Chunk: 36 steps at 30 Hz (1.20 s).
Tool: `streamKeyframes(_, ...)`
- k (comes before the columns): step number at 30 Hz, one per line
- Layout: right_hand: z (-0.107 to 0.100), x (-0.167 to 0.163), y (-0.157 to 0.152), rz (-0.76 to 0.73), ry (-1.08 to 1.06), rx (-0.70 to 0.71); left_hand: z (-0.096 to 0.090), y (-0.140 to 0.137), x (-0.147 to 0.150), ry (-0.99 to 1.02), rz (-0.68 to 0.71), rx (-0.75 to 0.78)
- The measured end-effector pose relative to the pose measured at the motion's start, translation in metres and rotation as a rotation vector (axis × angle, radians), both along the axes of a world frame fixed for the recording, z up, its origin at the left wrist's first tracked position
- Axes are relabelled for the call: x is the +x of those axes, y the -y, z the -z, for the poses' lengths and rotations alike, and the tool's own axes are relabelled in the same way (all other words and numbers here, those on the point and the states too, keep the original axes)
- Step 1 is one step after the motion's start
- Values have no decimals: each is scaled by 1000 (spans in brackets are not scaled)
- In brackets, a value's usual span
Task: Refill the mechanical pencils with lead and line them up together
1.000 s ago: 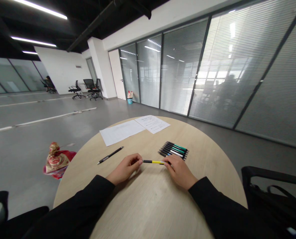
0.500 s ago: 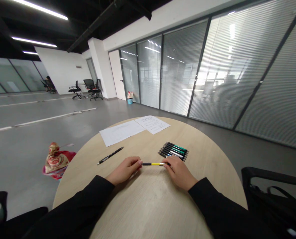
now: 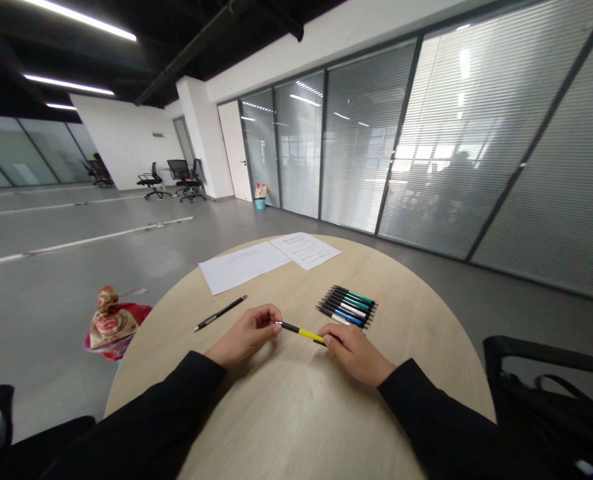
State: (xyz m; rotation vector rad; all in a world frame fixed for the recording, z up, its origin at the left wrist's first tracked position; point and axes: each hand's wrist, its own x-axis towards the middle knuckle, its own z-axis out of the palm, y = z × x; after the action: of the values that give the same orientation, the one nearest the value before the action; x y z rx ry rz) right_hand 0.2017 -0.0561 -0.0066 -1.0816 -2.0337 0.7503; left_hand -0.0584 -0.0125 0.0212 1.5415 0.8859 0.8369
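Note:
A yellow-and-black pen [image 3: 304, 332] is held just above the table, slanting down from left to right. My right hand [image 3: 359, 350] grips its yellow rear end between thumb and fingers, hiding the very end. At the metal tip, the thumb and forefinger of my left hand [image 3: 249, 333] pinch lightly. Close beyond my right hand lies a row of several pens [image 3: 347, 307] with green, white, blue and black barrels, side by side. A single black pen [image 3: 221, 313] rests to the left, beyond my left wrist.
Two printed paper sheets [image 3: 246, 265] lie at the far edge of the round wooden table [image 3: 296, 413]. A bin with a red and gold bag [image 3: 114, 323] stands on the floor at left. Black chairs [image 3: 541, 380] flank the table. Glass partitions with blinds run behind.
The pen's rear end has swung down and towards me, so the pen now slants. My left hand has shifted slightly left and its fingers have loosened. The row of pens shows more fully.

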Motion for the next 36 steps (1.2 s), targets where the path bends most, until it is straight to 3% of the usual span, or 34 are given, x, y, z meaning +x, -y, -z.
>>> streamKeyframes(5,2,-13,8,-192,-440,-537,-8,1,-3,114,1,3)
streamKeyframes(10,6,-26,14,-321,-669,-767,-14,5,-1,257,22,-23)
streamKeyframes(13,10,-31,14,-191,-697,-692,-13,5,2,285,-40,-38)
streamKeyframes(18,17,-29,6,21,-621,-396,-7,2,4,296,-188,-49)
streamKeyframes(21,19,-26,3,71,-550,-382,-6,1,4,318,-214,-57)
streamKeyframes(30,17,-32,6,-6,-530,-503,-14,3,8,358,-143,-113)
streamKeyframes(33,9,-30,12,0,-510,-338,-13,-1,9,394,-170,-140)
streamKeyframes(36,-2,-26,22,-107,-254,-81,-13,-5,14,400,-202,-135)
